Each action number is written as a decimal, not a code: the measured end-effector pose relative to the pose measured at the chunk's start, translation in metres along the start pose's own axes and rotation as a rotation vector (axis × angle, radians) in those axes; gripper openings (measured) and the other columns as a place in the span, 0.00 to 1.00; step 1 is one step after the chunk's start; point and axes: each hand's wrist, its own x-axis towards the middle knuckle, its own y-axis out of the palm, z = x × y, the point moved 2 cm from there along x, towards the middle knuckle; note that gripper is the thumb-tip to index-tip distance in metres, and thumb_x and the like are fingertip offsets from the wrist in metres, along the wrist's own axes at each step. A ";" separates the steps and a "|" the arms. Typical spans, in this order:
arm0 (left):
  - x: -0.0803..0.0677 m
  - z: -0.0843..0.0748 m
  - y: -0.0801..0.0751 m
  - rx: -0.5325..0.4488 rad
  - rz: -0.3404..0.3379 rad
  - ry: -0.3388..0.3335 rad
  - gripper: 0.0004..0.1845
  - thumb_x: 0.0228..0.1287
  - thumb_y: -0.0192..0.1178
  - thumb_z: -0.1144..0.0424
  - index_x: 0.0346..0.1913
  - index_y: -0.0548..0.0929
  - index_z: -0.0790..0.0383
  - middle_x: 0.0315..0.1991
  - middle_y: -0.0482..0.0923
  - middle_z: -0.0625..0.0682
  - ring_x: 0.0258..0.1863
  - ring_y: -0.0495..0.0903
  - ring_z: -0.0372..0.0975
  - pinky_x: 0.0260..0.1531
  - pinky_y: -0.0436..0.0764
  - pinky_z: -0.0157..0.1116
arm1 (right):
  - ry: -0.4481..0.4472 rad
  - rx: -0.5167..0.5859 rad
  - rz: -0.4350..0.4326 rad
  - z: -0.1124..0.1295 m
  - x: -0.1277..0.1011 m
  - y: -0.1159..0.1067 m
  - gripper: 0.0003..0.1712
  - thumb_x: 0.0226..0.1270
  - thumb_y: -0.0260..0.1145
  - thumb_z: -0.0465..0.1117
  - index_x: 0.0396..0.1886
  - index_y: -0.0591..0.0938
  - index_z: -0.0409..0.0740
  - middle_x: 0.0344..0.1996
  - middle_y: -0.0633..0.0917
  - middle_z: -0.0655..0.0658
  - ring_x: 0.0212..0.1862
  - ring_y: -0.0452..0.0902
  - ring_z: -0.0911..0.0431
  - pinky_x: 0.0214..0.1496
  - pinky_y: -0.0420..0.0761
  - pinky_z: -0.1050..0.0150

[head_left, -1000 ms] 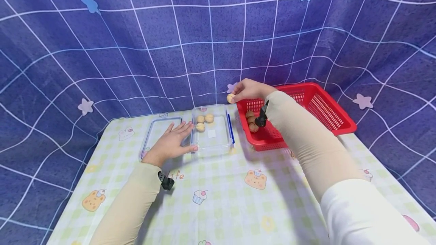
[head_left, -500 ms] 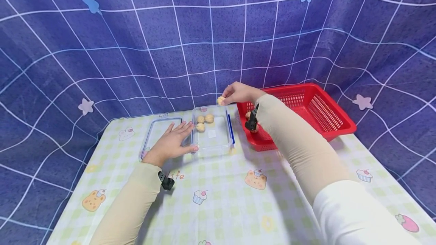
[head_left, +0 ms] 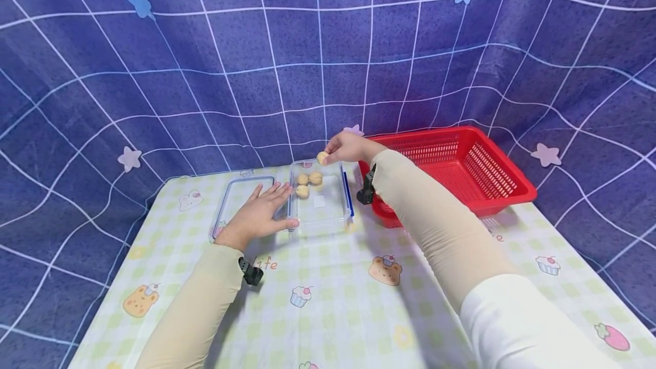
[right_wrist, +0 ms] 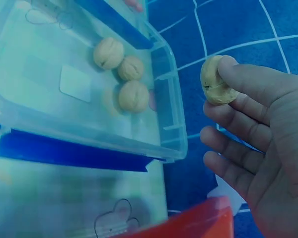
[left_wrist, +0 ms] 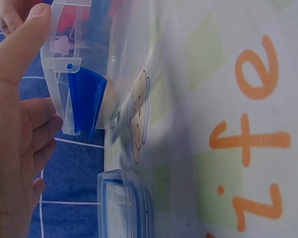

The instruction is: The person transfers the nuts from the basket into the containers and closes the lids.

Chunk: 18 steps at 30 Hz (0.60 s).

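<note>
Between thumb and fingertips my right hand (head_left: 347,147) pinches a walnut (right_wrist: 216,82), held above the back right corner of a clear plastic box (head_left: 328,222). Three more walnuts (right_wrist: 134,96) lie together inside that box, toward its back left. My left hand (head_left: 260,215) has its fingers spread and touches the box's left wall, as the left wrist view also shows, with the thumb near the rim beside a blue clasp (left_wrist: 87,101).
A clear lid (head_left: 225,201) with a blue seal lies left of the box, partly under the left hand. To the right stands a red basket (head_left: 504,189), partly hidden by the right forearm. A blue curtain (head_left: 287,44) hangs behind the table.
My right hand has carried its walnut leftward and slightly down, from the basket's left edge to over the box. The left hand has stayed in place.
</note>
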 end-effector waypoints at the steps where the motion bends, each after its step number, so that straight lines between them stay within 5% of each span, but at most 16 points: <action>1: 0.000 0.000 0.000 -0.002 -0.001 0.001 0.51 0.64 0.56 0.29 0.81 0.54 0.54 0.80 0.54 0.53 0.80 0.45 0.46 0.78 0.37 0.56 | -0.003 0.010 0.005 0.000 0.001 0.002 0.15 0.64 0.74 0.42 0.45 0.86 0.36 0.41 0.87 0.44 0.46 0.78 0.55 0.58 0.78 0.60; 9: 0.000 0.002 0.000 0.000 0.003 0.004 0.53 0.63 0.53 0.26 0.81 0.53 0.54 0.80 0.52 0.52 0.81 0.44 0.46 0.78 0.34 0.54 | 0.016 -0.073 -0.023 0.000 0.009 0.015 0.17 0.63 0.73 0.44 0.46 0.87 0.37 0.43 0.88 0.43 0.47 0.79 0.53 0.57 0.79 0.60; 18: 0.000 0.003 0.001 -0.006 -0.005 0.017 0.52 0.64 0.54 0.27 0.81 0.55 0.57 0.80 0.53 0.53 0.80 0.45 0.47 0.77 0.34 0.55 | 0.155 -0.103 -0.082 0.003 0.014 0.032 0.21 0.62 0.73 0.44 0.50 0.86 0.36 0.48 0.87 0.40 0.52 0.80 0.49 0.58 0.79 0.57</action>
